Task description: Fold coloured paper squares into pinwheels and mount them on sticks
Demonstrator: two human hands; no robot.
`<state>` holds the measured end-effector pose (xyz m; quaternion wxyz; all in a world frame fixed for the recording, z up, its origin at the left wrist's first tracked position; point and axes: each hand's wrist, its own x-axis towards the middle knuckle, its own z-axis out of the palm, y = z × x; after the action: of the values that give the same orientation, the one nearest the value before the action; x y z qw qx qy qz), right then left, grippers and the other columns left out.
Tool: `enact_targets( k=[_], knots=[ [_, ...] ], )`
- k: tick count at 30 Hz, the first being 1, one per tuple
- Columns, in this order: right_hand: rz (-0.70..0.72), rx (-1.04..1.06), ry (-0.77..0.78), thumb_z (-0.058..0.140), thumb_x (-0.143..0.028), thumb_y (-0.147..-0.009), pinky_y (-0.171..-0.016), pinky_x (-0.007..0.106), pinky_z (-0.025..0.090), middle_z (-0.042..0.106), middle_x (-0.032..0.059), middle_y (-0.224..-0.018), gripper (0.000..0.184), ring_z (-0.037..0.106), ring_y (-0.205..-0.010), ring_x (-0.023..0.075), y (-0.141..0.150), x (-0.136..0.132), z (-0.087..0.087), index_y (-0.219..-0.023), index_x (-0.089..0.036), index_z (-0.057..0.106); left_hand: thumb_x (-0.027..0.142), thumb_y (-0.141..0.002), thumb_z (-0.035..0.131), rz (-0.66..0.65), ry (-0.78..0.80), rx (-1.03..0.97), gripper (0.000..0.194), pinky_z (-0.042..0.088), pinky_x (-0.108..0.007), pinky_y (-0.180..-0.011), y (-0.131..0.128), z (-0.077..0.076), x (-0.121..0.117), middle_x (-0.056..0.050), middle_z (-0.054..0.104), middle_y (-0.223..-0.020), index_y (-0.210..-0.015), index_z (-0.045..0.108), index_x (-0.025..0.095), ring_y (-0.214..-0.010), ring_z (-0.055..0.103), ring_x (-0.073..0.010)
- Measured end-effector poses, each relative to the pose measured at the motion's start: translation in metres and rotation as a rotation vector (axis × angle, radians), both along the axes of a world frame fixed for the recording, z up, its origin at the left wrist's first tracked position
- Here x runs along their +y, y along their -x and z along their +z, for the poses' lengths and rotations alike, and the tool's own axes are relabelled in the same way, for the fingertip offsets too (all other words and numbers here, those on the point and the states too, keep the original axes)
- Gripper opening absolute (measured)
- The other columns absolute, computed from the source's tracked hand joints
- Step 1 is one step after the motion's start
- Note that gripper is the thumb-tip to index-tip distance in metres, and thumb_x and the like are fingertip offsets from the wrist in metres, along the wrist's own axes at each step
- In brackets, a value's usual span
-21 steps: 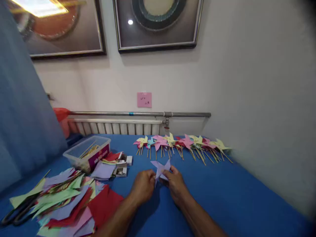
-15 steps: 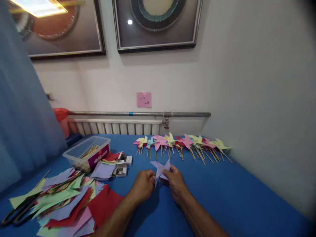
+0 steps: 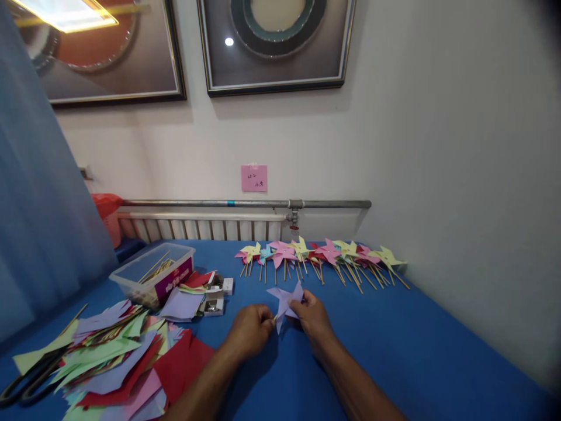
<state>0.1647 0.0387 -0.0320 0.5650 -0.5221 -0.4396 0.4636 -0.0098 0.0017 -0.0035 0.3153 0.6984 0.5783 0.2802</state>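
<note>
Two grips in use: right hand [image 3: 314, 318] clamped on a lilac paper pinwheel [image 3: 283, 303], thumb on its front; left hand [image 3: 252, 330] closed, fingertips pinched on what looks like a thin pale stick [image 3: 275, 317] at the pinwheel's left edge. Pinwheel is between both hands, held above the blue bench [image 3: 438, 362]. Just beyond, to the left: two small white boxes, the nearer one [image 3: 214, 306] open with tiny shiny bits inside. Beside them, a stack of lilac squares [image 3: 182, 305], then a clear tub [image 3: 128, 272] with a purple label and wooden sticks in it. Near left: loose pile of coloured paper [image 3: 114, 368], mostly red, green, lilac, pink; black scissor handles [image 3: 33, 386] at its left side. Far edge: row of finished pinwheels [image 3: 283, 252] on sticks, yellow, pink, red, blue. Wall behind: grey pipe [image 3: 337, 204], pink note [image 3: 254, 178] with handwriting above it.
</note>
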Motion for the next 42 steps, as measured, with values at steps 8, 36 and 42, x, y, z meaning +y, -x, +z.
enact_targets(
  k=[8,36,42],
  knots=[
    [0.019,0.055,0.039,0.08,-0.044,-0.064,-0.054,0.027,0.05,0.067,-0.001,-0.066,0.036,0.062,-0.058,0.0175,-0.003,-0.002,0.006,-0.088,-0.021,0.067,0.017,-0.08,0.063,0.028,0.001,-0.038,0.012,0.028,-0.026,-0.058,0.003,0.001,0.003,0.003,0.058,-0.061,-0.07,0.068,0.019,-0.061,0.05,-0.0136],
    [0.256,-0.735,-0.092,0.061,-0.021,-0.09,-0.062,0.026,0.033,0.071,-0.0001,-0.07,0.013,0.061,-0.066,0.0158,0.046,-0.059,0.015,-0.077,-0.021,0.065,0.04,-0.065,0.077,0.401,0.152,-0.852,0.031,0.033,-0.02,-0.042,0.003,-0.004,0.02,0.006,0.05,-0.046,-0.066,0.054,0.02,-0.04,0.046,-0.0093],
    [0.23,-0.786,-0.075,0.061,-0.019,-0.09,-0.063,0.026,0.033,0.073,0.0005,-0.071,0.013,0.064,-0.068,0.0163,0.046,-0.059,0.013,-0.079,-0.021,0.068,0.039,-0.064,0.075,0.412,0.143,-0.865,0.028,0.033,-0.021,-0.041,0.0,-0.007,0.019,0.006,0.05,-0.046,-0.065,0.054,0.021,-0.039,0.046,-0.0097]
  ],
)
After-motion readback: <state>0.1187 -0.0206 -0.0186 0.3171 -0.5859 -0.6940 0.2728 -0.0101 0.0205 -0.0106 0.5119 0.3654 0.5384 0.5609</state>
